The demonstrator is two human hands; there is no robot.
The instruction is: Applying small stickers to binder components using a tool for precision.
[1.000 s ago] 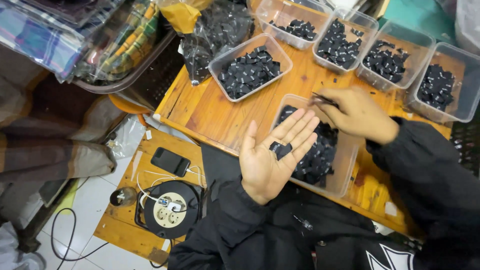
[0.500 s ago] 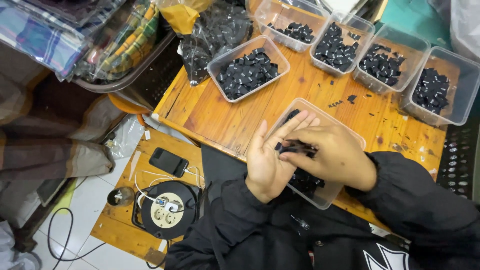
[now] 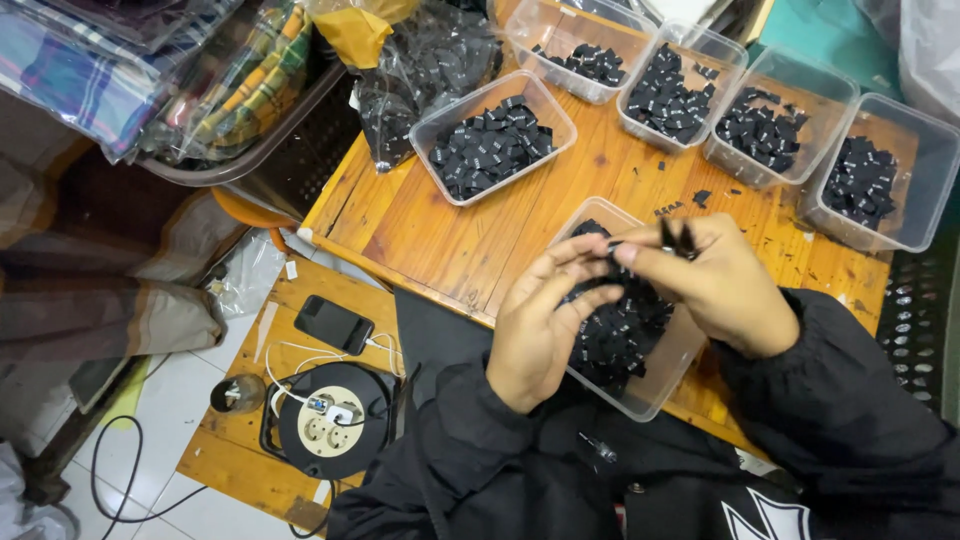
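1. My right hand (image 3: 720, 290) pinched a few small black tags (image 3: 676, 236) between the thumb and the first fingers, so this grasp was closed on them.
2. My left hand (image 3: 545, 320) was just beside the right one, with its fingertips (image 3: 590, 250) touching the right fingertips. I could not tell if the left fingers also gripped a piece, or only touched.
3. Directly under both hands stood a clear plastic tub (image 3: 660, 385), full of the same black pieces. The held tags were above its far end.
4. The tub rested on a wooden table (image 3: 450, 240), and its near corner reached over the table edge, close to my black sleeves (image 3: 840, 420).
5. Beyond the grip, four clear tubs stood in a row, each with black pieces; the nearest of them to my grip was the one at far right (image 3: 880, 180).
6. To the left of the grip and farther away was one more tub (image 3: 492, 135), and behind it a transparent bag (image 3: 420, 70) with black pieces.
7. Some loose black bits (image 3: 700, 198) lay on the wood, just past my right fingers.
8. Far to the left and lower, on a small wooden board, lay a dark phone (image 3: 333, 323) and a round cable reel (image 3: 330, 420).
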